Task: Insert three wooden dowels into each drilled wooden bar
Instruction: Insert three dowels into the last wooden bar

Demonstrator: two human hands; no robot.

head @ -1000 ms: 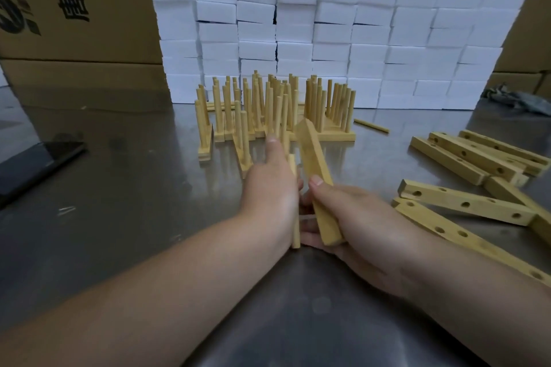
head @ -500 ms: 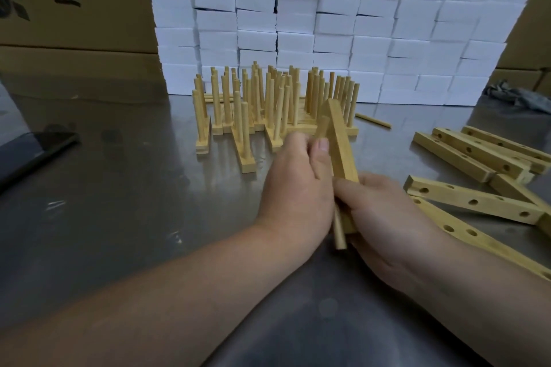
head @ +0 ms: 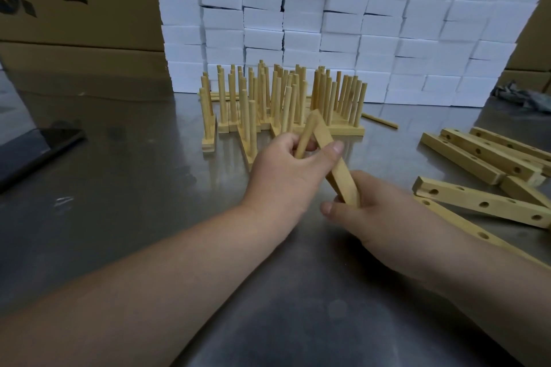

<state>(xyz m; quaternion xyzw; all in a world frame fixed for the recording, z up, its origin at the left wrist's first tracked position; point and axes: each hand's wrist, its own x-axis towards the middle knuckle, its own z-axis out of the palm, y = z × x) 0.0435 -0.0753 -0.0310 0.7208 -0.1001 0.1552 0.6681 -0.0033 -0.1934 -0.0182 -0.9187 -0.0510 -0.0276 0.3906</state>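
1. We see the left hand (head: 283,171) clenched on a slim, round, pale wooden dowel (head: 304,137). Its fingers curl round the lower part of the dowel, and its thumb presses on the side of the bar.
2. The right hand (head: 369,217) grasps the near end of a pale, rectangular wooden bar (head: 343,183). The bar is tilted, and its far end rises up and away past the left hand's thumb.
3. The top of the dowel meets the far end of the bar just above the left hand. We cannot tell whether the tip sits in a hole.
4. Just beyond the left hand stands a cluster of finished bars (head: 283,98) on the grey steel bench (head: 143,188), each with upright dowels.
5. To the right of the right hand, loose drilled bars (head: 483,204) lie flat with their holes showing, some of them overlapping.
6. Beyond the right hand, a single loose dowel (head: 380,121) lies near the right edge of the cluster.
7. Further back rises a wall of white foam blocks (head: 328,24), with brown cardboard boxes (head: 74,9) to its left.
8. Well left of the left hand lies a dark flat object (head: 38,152).
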